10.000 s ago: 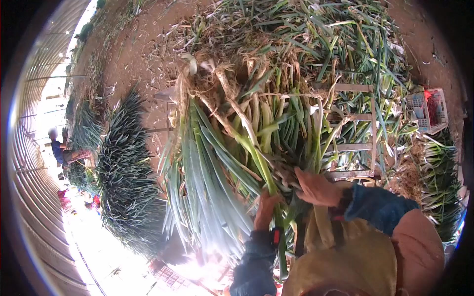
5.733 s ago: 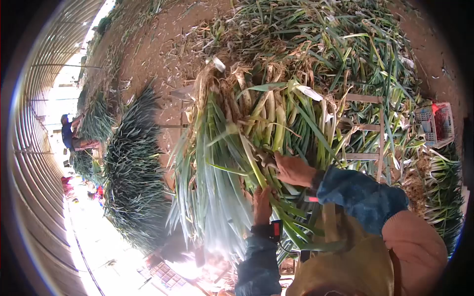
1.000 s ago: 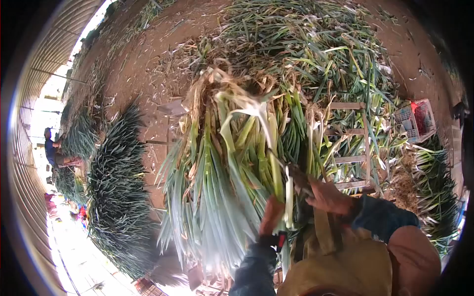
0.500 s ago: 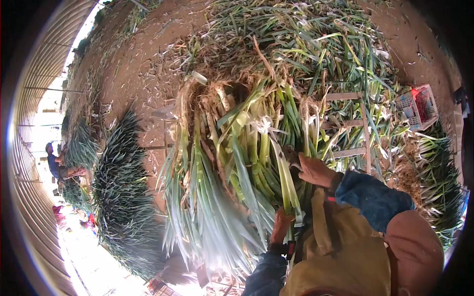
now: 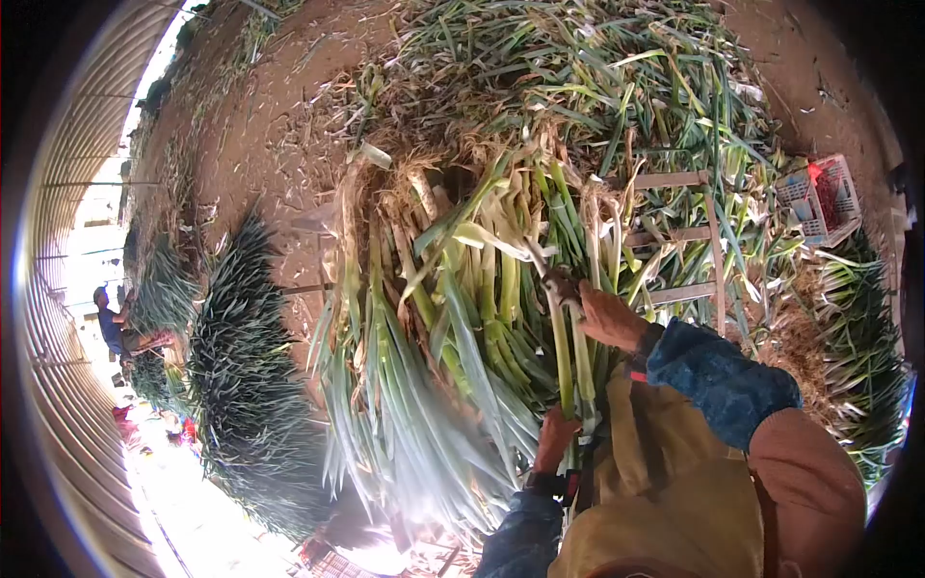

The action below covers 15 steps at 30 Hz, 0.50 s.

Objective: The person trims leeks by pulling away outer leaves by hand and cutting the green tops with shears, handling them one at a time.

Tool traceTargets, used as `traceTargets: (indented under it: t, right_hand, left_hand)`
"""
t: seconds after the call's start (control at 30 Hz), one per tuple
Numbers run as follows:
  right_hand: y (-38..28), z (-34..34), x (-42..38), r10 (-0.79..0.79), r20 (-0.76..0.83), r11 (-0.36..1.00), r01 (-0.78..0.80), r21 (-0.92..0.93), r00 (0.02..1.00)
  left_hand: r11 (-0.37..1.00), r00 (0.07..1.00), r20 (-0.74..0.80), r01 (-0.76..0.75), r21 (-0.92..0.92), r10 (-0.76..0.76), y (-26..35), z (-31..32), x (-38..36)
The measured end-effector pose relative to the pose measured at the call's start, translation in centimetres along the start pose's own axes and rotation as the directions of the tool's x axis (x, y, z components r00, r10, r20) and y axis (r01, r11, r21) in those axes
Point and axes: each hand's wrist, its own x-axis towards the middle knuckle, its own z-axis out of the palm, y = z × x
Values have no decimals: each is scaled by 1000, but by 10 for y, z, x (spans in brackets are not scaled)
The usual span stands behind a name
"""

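Observation:
Near my body, my left hand (image 5: 555,439) is closed round the leafy end of a green onion (image 5: 562,361), whose stalk points away from me. My right hand (image 5: 614,318) is closed on a dark hand tool (image 5: 561,286), its front end close against the stalk; most of the tool is hidden by my fingers, and its exact kind cannot be made out. Left of my hands lies a large heap of green onions (image 5: 424,328), roots at the far end and long leaves towards me. Loose pale skin hangs near the tool.
Leaves and peelings (image 5: 578,77) cover the ground ahead. A wooden frame (image 5: 715,250) and a plastic crate (image 5: 819,204) stand to the right, by more green onions (image 5: 858,347). Another stack (image 5: 241,376) is at left, where a person (image 5: 108,323) works.
My right hand and the tool have shifted slightly away from me and left along the stalk. A loose white flap of skin at the stalk has changed shape. My left hand barely moves.

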Motion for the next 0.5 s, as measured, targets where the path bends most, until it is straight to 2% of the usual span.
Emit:
traceTargets:
  t: [0.03,0.1,0.13,0.17,0.23,0.27,0.3,0.33,0.37,0.4,0.43,0.47,0.5]
  right_hand:
    - [-9,-7,-1,11,50,1000,-12,24,999]
    - [-31,-14,-11,14,161,997,-27,76,987]
    - [-27,-9,-13,26,257,999,-37,38,966]
    - [-6,-1,-16,-39,253,964,-30,263,967]
    - [29,-11,-14,164,235,981,-184,66,958]
    - [45,-13,-14,391,218,920,-388,-55,894]
    - [65,-11,-23,313,85,950,-311,-41,946]
    - [72,-14,-29,283,74,958,-277,-74,956]
    - [73,-19,-35,253,63,963,-245,-108,965]
    - [63,-26,-38,284,145,958,-274,-87,948]
    - [46,-34,-41,312,218,950,-304,-70,925]
    - [33,-36,-46,338,290,940,-336,-60,895]
    - [26,-32,-53,201,202,979,-206,2,958]
  left_hand:
    - [997,999,11,32,68,-33,-13,5,7]
    - [996,996,-85,-48,-77,41,-43,25,14]
    - [994,990,-95,-106,-16,104,-45,21,16]
    - [986,981,-104,-162,47,166,-46,18,17]
    - [865,950,22,-292,408,310,-12,-15,31]
    - [876,931,-102,-287,389,350,-13,-48,51]
    - [787,854,-265,-236,570,448,21,-87,49]
    - [633,681,-415,-92,768,603,53,-128,49]
    - [495,492,-502,156,855,711,68,-172,55]
    - [330,346,-489,427,842,801,56,-218,72]
    - [683,483,-777,406,607,403,126,-236,50]
    - [641,507,-726,374,671,465,121,-271,55]
    - [595,528,-672,341,728,520,113,-292,63]
